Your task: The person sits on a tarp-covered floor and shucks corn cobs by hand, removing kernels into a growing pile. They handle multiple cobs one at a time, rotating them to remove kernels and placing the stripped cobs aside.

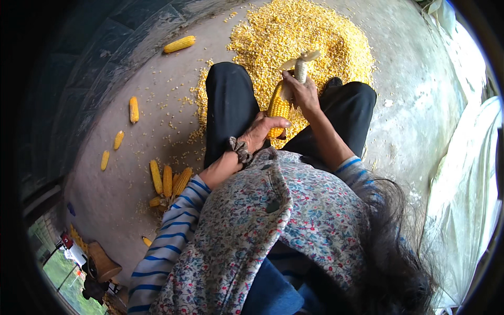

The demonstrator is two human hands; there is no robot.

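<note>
A yellow ear of corn (278, 108) is held over my lap, its kernels still in rows along the visible side. My left hand (260, 130) grips its near end, with the thumb laid across the kernels. In my right hand (304, 93) is a pale, bare corncob (301, 71) with dry husk pieces sticking out at its top. This hand is at the far end of the ear, and its fingers partly hide where cob and ear meet. Beyond both hands, a large heap of loose corn kernels (303, 31) spreads over the floor between and past my knees.
Several corn ears (167, 181) lie bunched on the concrete floor (118, 212) at left. Single ears lie farther off, one (179, 44) near the dark wall (98, 51). White sheeting (460, 185) hangs at right. A brown basket-like container (103, 262) stands at lower left.
</note>
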